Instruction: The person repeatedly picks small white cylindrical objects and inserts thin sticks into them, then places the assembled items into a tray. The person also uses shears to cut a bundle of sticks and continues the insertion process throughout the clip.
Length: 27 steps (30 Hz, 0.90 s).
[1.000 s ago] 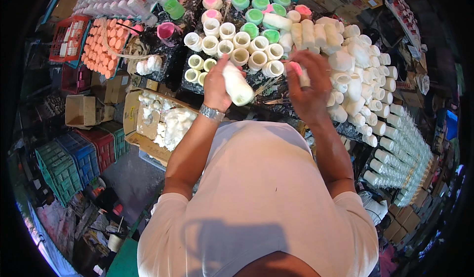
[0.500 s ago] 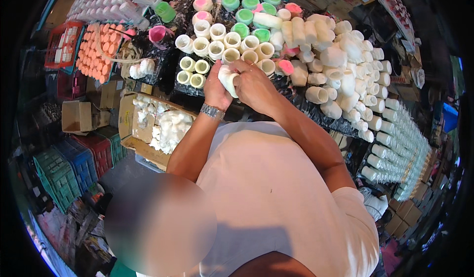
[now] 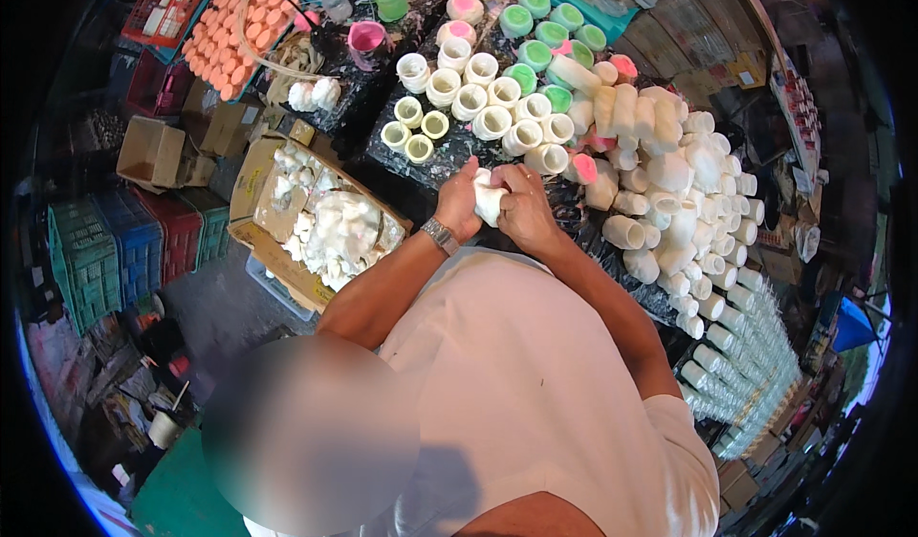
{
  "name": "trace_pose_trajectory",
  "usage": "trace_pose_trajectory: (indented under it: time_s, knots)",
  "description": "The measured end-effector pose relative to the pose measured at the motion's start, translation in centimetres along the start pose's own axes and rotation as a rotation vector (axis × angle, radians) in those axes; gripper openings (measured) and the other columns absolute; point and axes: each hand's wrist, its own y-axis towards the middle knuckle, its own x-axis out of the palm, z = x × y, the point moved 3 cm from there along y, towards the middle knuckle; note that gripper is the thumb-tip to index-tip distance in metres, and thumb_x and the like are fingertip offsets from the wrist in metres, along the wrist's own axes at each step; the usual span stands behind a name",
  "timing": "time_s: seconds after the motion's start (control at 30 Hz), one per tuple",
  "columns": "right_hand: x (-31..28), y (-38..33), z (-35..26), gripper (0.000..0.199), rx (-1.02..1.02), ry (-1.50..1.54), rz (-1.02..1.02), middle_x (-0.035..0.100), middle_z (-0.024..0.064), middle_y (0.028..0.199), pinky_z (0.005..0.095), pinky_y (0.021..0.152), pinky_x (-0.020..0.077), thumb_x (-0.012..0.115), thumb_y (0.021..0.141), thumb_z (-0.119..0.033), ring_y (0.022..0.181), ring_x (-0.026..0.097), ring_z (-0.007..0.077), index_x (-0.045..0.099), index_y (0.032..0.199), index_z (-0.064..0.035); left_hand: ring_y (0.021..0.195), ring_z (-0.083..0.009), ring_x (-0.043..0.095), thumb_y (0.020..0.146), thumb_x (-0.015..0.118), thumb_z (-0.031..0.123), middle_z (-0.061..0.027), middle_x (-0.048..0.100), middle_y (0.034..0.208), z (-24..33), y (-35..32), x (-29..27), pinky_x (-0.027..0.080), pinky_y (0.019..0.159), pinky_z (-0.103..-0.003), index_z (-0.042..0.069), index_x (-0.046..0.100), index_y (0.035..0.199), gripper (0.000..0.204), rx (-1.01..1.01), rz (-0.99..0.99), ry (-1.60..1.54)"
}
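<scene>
Between my hands is a white, soft-looking hollow piece [image 3: 489,198], held upright and partly covered by fingers. My left hand [image 3: 459,202], with a metal watch on its wrist, is closed round its left side. On the other side my right hand [image 3: 528,214] pinches it with bent fingers. Both hands are at the near edge of the black-covered table [image 3: 411,178]. Just beyond them stand rows of open white cup-like moulds [image 3: 492,122], with a small cluster of narrower cream ones [image 3: 420,148] to the left.
Green-filled moulds [image 3: 552,34] stand farther back. A large heap of white cylindrical pieces [image 3: 669,169] covers the right side. To the left are a cardboard box [image 3: 251,241] of white scraps, a pink cup [image 3: 365,42], a tray of orange pieces [image 3: 234,35] and plastic crates [image 3: 86,250].
My hands have drawn back from the open moulds towards me, still holding the white piece, which now looks more squeezed. The whole view has turned, showing more of the scrap box.
</scene>
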Motion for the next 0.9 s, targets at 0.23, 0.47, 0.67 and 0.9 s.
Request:
trace_pose_trajectory:
  time_s: [0.23, 0.47, 0.67, 0.9]
  knots:
    - [2.3, -2.8, -0.5, 0.013, 0.022, 0.002, -0.007, 0.060, 0.0065, 0.102, 0.0465, 0.086, 0.0417, 0.081, 0.068, -0.012, 0.094, 0.060, 0.0290, 0.073, 0.074, -0.0057, 0.096, -0.0228, 0.068, 0.112, 0.046, 0.039, -0.0091, 0.067, 0.105, -2.4, -0.9, -3.1, 0.057, 0.086, -0.042, 0.004, 0.059, 0.113, 0.037, -0.043, 0.054, 0.153]
    - [3.5, -3.1, 0.4, 0.015, 0.053, 0.054, 0.077, 0.061, 0.0073, 0.105, 0.0466, 0.089, 0.0416, 0.083, 0.067, -0.010, 0.099, 0.060, 0.0290, 0.075, 0.078, -0.0066, 0.107, -0.0254, 0.067, 0.113, 0.038, 0.043, -0.0115, 0.066, 0.118, -1.8, -0.9, -3.6, 0.054, 0.095, -0.044, 0.004, 0.058, 0.122, 0.045, -0.077, -0.051, 0.137]
    - [3.4, -4.0, -0.2, 0.014, 0.122, 0.009, -0.179, 0.061, 0.0072, 0.112, 0.0462, 0.093, 0.0405, 0.082, 0.063, -0.007, 0.107, 0.058, 0.0295, 0.075, 0.075, -0.0051, 0.129, -0.0323, 0.058, 0.112, 0.021, 0.053, -0.0152, 0.059, 0.141, -1.6, -1.8, -4.1, 0.043, 0.113, -0.053, 0.004, 0.050, 0.140, 0.064, -0.436, -0.201, 0.125]
    - [3.3, -5.0, 2.2, 0.025, 0.219, 0.172, -0.090, 0.066, 0.0087, 0.101, 0.0400, 0.082, 0.0541, 0.077, 0.068, 0.002, 0.092, 0.067, 0.0313, 0.078, 0.093, -0.0038, 0.131, -0.0358, 0.058, 0.112, 0.029, 0.047, -0.0174, 0.058, 0.142, -1.1, -2.2, -3.8, 0.041, 0.114, -0.060, 0.003, 0.048, 0.145, 0.058, -0.453, -0.394, 0.170]
